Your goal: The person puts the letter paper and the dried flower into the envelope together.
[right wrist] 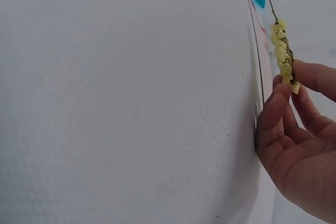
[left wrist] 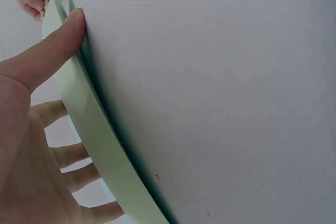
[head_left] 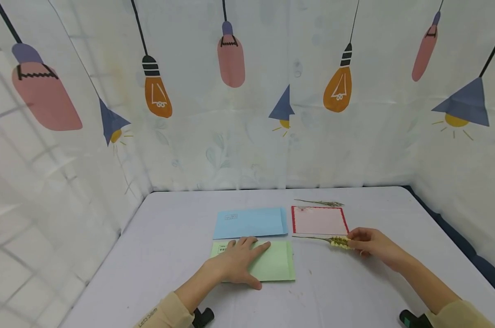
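My left hand [head_left: 241,262] rests with spread fingers on a light green envelope [head_left: 278,262] lying on the table. In the left wrist view its thumb and fingers lie across the green envelope [left wrist: 100,124]. My right hand [head_left: 374,246] pinches the flowered end of a dried sprig with small pale-yellow blossoms [head_left: 338,242]. The right wrist view shows the yellow-flowered sprig [right wrist: 282,51] between thumb and fingers of the right hand [right wrist: 304,145]. Just beyond the sprig lies a white card with a red border [head_left: 319,221].
A light blue envelope [head_left: 249,222] lies behind the green one, left of the card. Behind the card is a second, thinner dried sprig [head_left: 325,203]. The white-covered table [head_left: 173,218] ends at a hanging cloth printed with lamps [head_left: 190,150].
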`<state>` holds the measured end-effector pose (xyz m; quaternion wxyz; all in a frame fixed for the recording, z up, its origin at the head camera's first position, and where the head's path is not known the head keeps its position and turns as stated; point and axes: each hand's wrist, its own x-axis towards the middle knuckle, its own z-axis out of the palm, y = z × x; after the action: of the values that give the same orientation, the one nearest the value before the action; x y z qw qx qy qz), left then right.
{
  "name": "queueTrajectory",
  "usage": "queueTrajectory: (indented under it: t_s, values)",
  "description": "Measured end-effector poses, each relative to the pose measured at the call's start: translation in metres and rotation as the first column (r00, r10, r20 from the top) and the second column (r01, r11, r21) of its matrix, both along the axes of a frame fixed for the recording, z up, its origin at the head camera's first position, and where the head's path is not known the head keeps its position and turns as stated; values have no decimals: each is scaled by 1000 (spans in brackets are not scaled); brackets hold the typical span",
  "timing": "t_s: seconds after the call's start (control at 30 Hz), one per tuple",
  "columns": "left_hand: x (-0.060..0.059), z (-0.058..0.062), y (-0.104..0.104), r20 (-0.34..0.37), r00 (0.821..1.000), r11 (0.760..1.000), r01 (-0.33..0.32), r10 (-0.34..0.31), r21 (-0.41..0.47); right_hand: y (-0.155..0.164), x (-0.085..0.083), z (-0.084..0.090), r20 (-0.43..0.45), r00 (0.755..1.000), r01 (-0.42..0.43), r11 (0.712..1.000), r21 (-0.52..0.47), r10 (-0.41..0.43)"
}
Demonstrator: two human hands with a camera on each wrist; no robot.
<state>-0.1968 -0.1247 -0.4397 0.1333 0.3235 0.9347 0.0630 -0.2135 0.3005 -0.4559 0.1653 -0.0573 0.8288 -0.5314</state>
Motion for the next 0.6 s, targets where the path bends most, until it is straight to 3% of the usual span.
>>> queueTrajectory:
  t_s: [0.6]
  values:
    - [0,-4,-3,8,1000,1000,-2,2,24,-11,8,1,15,993,-114,990,-81,116]
